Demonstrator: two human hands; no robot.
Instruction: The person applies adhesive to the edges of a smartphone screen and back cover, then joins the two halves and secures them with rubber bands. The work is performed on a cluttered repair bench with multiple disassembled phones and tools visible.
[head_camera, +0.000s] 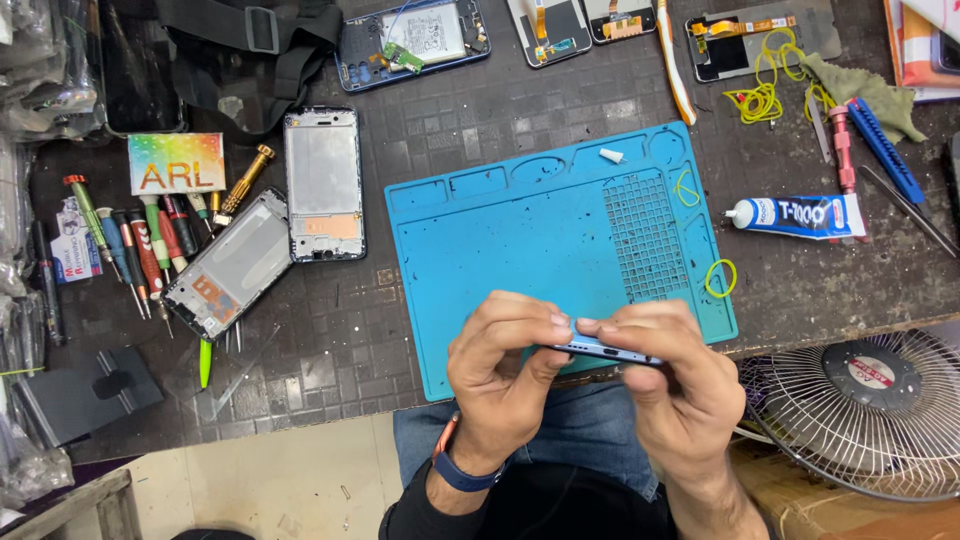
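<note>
A slim blue phone (600, 349), seen edge-on, is held over the near edge of the blue silicone work mat (520, 230). My left hand (500, 380) grips its left end, fingers curled over the top edge. My right hand (675, 375) grips its right end, thumb underneath. The fingertips of both hands nearly meet above the phone's middle. Most of the phone is hidden by the hands. A blue band sits on my left wrist.
Two phone frames (322, 185) (228, 262) lie left of the mat beside several screwdrivers (135, 240). An opened phone (412, 40) and screen parts lie at the back. A glue tube (795, 215), yellow rubber bands (765, 95), tweezers and a fan (870, 410) are on the right.
</note>
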